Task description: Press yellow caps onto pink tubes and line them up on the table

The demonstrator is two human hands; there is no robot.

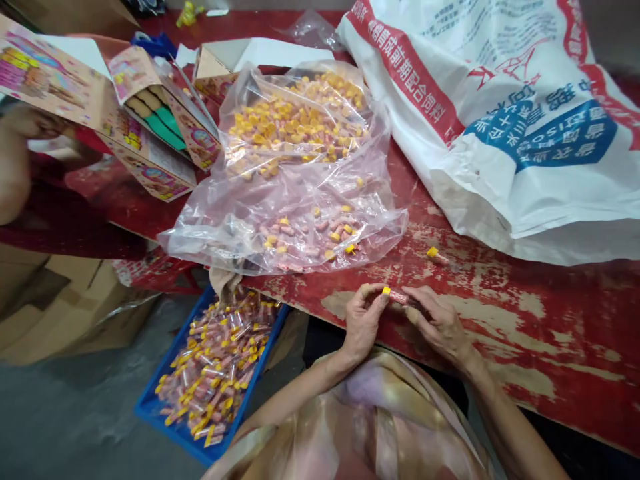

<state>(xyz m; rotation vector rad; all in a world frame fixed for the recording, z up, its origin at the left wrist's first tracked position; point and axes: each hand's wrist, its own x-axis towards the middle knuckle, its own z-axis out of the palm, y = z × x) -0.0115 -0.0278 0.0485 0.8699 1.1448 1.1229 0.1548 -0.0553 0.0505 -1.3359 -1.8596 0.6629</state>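
Hands meet at the near edge of the worn red table (pixel 500 313), and between them we see a small pink tube (pixel 400 297) with a yellow cap (pixel 386 291): the left hand (pixel 363 323) pinches the capped end with thumb and fingertips, while the right hand (pixel 440 325) grips the other end of the tube, fingers curled round it. Just beyond them we find a clear plastic bag (pixel 295 187) spread open on the table, holding a heap of loose yellow caps (pixel 295 123) at its far side and a scatter of pink tubes near its front. One more capped tube (pixel 436 255) lies alone on the table beside the bag. Below the table edge, to our left, a blue tray (pixel 150 403) is filled with finished tubes, pink with yellow caps. A large white woven sack (pixel 500 127) printed in red and blue covers the table's right side. At far left another person's hand (pixel 30 123) touches an open printed carton (pixel 150 133) with green and tan pieces standing inside
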